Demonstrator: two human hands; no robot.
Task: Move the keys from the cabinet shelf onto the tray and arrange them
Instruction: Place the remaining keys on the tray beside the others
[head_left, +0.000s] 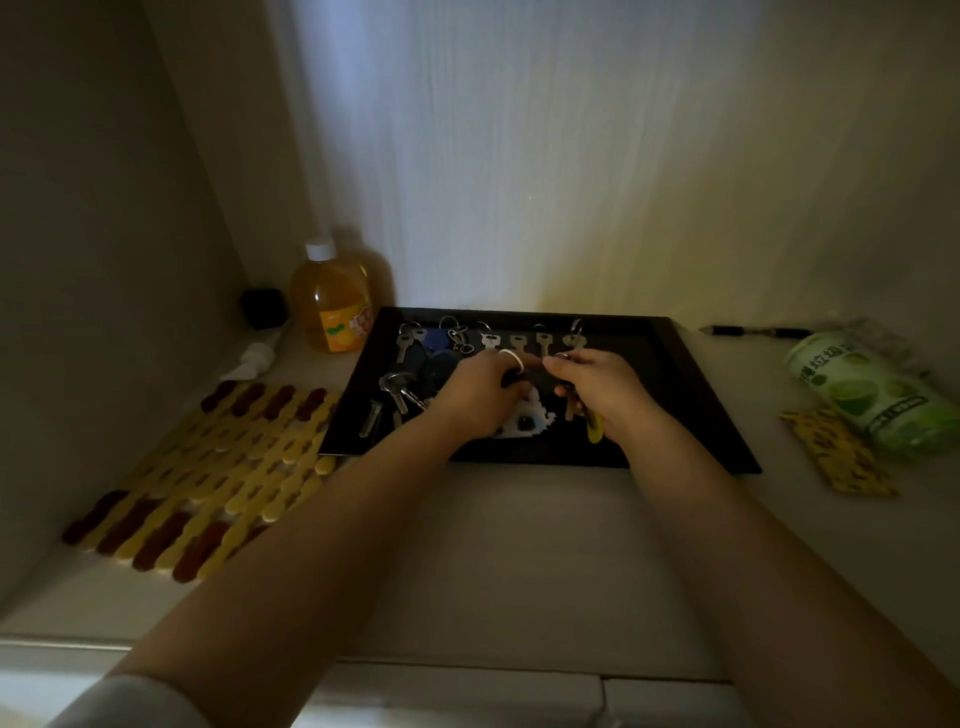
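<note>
The task appears well advanced. The black tray (696, 395) lies on the cabinet shelf (519, 545) and already carries most of the keys. Along the tray's far rim a row of silver keys (524, 340) is laid out side by side, each with its ring toward the back wall and its long axis running front to back. On the tray's left part a loose cluster of keys and blue fobs (415, 369) lies unsorted, pointing several ways; these remain to be arranged. No keys are visible on the shelf outside the tray. The left hand (478, 395) hovers over the tray's middle, fingers curled on a small dark item. The right hand (592, 389) is closed on a ring with keys and a yellow tag (594, 428) hanging below; in the dim light, its exact contents are uncertain.
</note>
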